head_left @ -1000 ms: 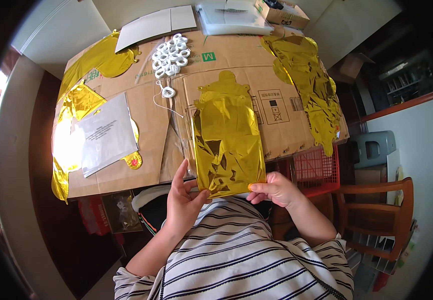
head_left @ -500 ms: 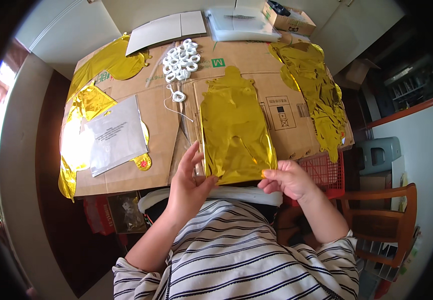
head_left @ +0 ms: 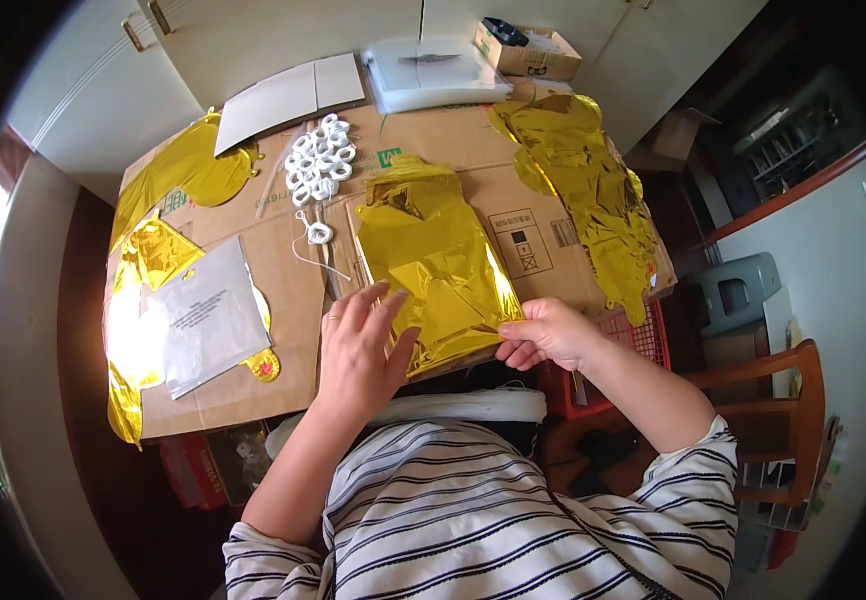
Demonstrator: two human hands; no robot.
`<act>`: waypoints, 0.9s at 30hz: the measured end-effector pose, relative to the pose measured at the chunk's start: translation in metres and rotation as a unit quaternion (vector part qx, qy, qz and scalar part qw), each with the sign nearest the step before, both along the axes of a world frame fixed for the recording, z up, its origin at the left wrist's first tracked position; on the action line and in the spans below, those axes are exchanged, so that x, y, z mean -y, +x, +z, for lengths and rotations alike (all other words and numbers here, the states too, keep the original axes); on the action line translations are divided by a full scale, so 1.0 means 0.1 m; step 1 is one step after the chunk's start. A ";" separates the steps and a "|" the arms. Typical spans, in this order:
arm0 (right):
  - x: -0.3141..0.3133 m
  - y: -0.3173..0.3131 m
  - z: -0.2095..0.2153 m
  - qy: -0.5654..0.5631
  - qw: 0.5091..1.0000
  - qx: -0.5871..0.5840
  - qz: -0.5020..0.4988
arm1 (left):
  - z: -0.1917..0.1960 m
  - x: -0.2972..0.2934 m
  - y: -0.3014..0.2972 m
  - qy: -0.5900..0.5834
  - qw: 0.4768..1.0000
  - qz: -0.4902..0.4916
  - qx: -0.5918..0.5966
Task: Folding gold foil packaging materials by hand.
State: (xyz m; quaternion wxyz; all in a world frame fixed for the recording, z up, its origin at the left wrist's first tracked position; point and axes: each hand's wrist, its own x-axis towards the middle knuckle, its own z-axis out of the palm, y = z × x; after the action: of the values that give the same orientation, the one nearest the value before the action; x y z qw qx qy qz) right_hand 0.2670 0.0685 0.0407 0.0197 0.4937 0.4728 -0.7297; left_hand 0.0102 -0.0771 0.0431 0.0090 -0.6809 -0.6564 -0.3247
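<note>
A gold foil balloon (head_left: 438, 275) lies flat and creased on the cardboard in front of me, its near edge at the table's front. My right hand (head_left: 550, 337) pinches its near right corner between thumb and fingers. My left hand (head_left: 361, 350) hovers at the balloon's near left side with fingers spread, holding nothing; whether the fingertips touch the foil I cannot tell. At the far end, the foil is crumpled and looks folded over.
Coils of white string (head_left: 319, 160) lie beyond the left hand. More gold foil balloons (head_left: 593, 200) spread at right and left (head_left: 188, 165). A clear printed bag (head_left: 211, 315) sits at left. Grey boards (head_left: 288, 100), clear plastic sheets (head_left: 433, 78) and a small box (head_left: 528, 50) line the back.
My left hand has let go of the near left corner and opened. The balloon's far end, smooth before, is now crumpled. My right hand keeps its pinch. The whole view has shifted.
</note>
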 end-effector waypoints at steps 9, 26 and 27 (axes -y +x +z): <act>-0.19 0.02 -0.05 -0.032 0.999 -0.008 -0.030 | -0.31 -0.45 0.20 -0.021 0.989 -0.144 -0.015; -0.04 -0.17 -0.15 0.752 0.626 0.102 0.180 | -0.41 -0.47 0.23 -0.062 0.990 -0.122 -0.041; -0.04 -0.19 -0.25 0.747 0.622 0.097 0.214 | -0.41 -0.47 0.23 -0.062 0.990 -0.121 -0.040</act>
State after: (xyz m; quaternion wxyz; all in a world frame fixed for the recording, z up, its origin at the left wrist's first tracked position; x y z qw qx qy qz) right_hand 0.2476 0.0721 0.0156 -0.1549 0.2916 0.9426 -0.0492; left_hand 0.0332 -0.0304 0.0019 -0.0461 -0.7671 -0.5870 -0.2548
